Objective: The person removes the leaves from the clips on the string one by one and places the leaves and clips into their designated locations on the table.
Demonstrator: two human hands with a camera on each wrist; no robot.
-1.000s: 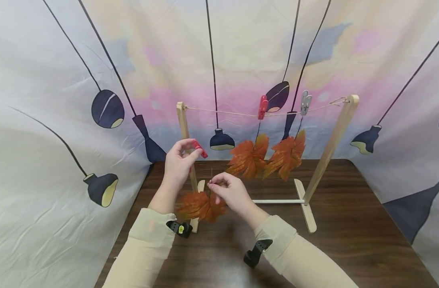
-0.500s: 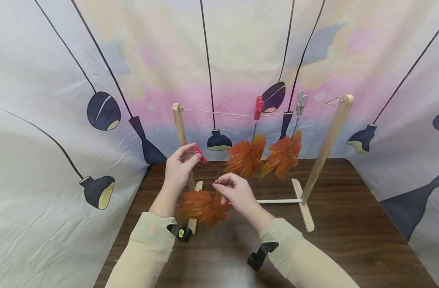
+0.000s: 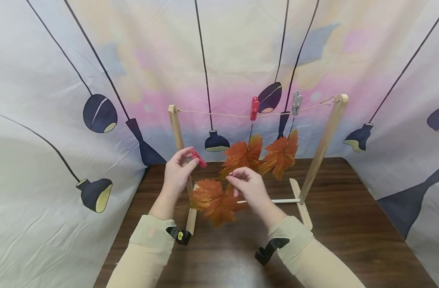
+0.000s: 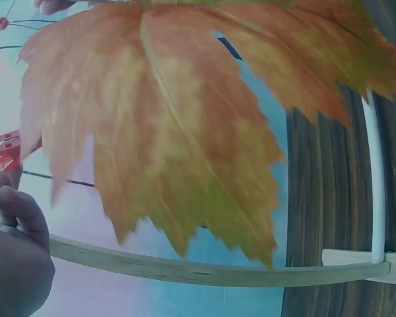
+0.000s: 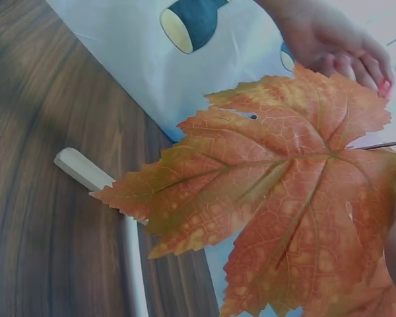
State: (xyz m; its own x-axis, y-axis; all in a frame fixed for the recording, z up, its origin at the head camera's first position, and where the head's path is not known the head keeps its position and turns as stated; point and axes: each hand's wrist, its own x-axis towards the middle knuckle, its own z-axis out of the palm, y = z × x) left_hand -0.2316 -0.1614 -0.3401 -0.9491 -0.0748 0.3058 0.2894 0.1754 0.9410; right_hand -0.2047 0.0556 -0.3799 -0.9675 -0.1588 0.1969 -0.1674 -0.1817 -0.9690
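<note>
My left hand (image 3: 179,170) pinches a red clothespin (image 3: 199,159) between thumb and fingers, in front of the left post. To its right, my right hand (image 3: 249,186) pinches the thin stem of an orange maple leaf (image 3: 215,200), which hangs below the fingertips. In the right wrist view that leaf (image 5: 284,172) spreads wide, its stem leading to the right edge. Up close in the left wrist view, the leaf (image 4: 165,119) covers much of the scene, with the left hand (image 4: 16,244) and its red clothespin (image 4: 6,148) at the left edge.
A wooden rack carries a string (image 3: 219,115) between its left post (image 3: 176,128) and right post (image 3: 323,150). Two leaves hang from it, one by a red clothespin (image 3: 254,108), one by a grey clothespin (image 3: 296,103). A white rod (image 3: 280,201) runs low across the rack.
My right hand has moved right, carrying the leaf by its stem, away from the left hand. The left hand has lowered slightly with its clothespin. The head view has shifted a little.
</note>
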